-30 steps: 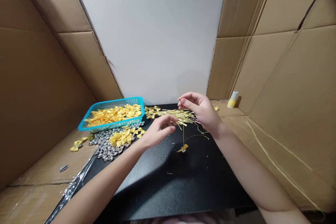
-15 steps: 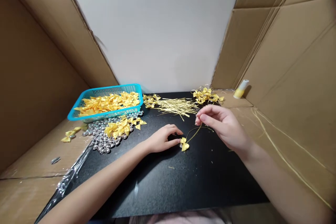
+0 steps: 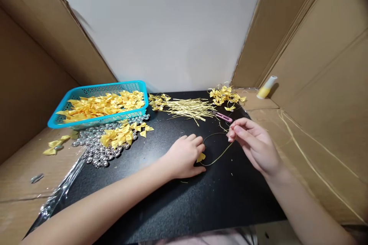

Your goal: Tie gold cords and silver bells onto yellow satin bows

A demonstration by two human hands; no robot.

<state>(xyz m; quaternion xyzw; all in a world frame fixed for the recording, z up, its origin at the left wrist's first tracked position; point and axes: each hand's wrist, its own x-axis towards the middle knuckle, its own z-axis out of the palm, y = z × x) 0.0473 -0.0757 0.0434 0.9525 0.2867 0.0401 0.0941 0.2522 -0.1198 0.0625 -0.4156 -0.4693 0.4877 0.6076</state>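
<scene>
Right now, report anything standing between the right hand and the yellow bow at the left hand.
Nothing visible blocks the right hand; only thin cord spans the gap toward the yellow bow. The left hand partly covers the bow from the opposite side.

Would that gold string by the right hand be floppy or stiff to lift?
Probably bendy: the gold string curves from the right hand toward the yellow bow. It's likely very light, being so thin. It might spring a little, since its curve looks smooth, not kinked.
</scene>
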